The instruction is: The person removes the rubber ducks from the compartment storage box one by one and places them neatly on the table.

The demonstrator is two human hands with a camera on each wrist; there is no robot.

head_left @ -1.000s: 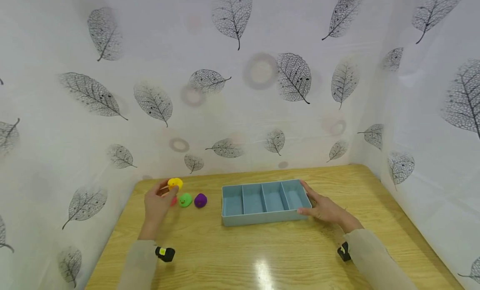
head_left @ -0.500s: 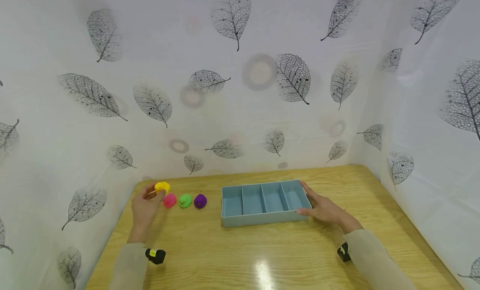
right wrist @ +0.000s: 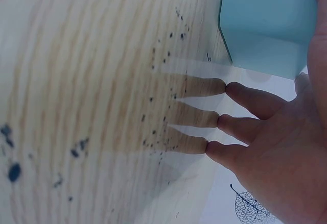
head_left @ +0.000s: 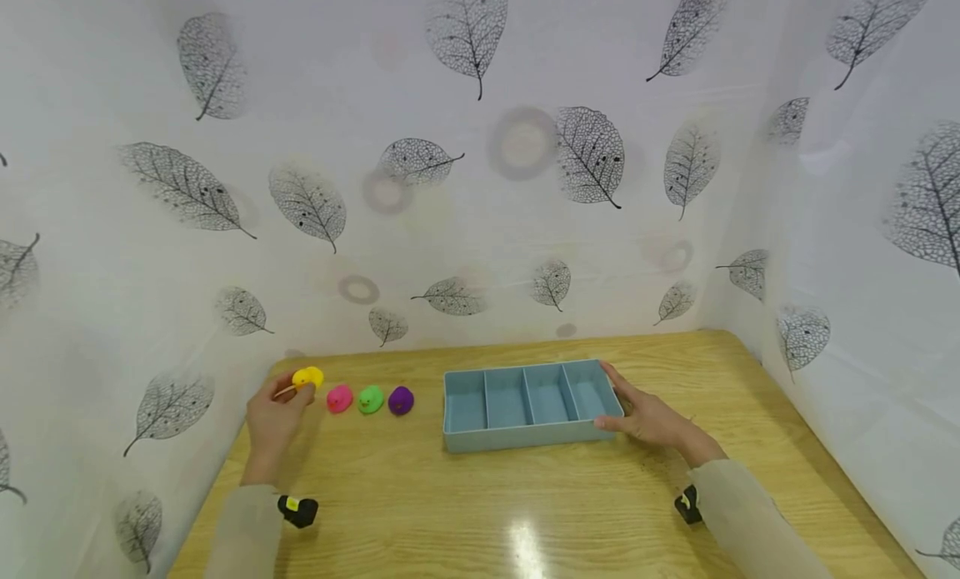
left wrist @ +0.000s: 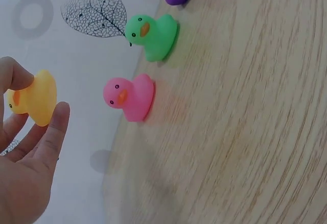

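Observation:
My left hand [head_left: 273, 416] pinches a yellow rubber duck [head_left: 309, 378] between thumb and fingers. In the left wrist view the yellow duck [left wrist: 41, 99] is held off the table, left of a pink rubber duck [left wrist: 132, 97]. A green duck [head_left: 371, 399] and a purple duck [head_left: 401, 400] stand in a row with the pink one. My right hand [head_left: 651, 416] spans the right end of a blue-grey divided box [head_left: 525, 436], thumb on the near side, a finger at the far corner. In the right wrist view several fingertips touch the table beside the box [right wrist: 268, 30].
The wooden table [head_left: 420, 504] carries the ducks at left and the box near the middle. White curtains [head_left: 480, 229] with a leaf print stand at the back and both sides. Dark specks [right wrist: 14, 172] mark the table by my right hand.
My left hand has moved left and a little towards me with the yellow duck, uncovering the pink duck. My right hand and the box have stayed in place.

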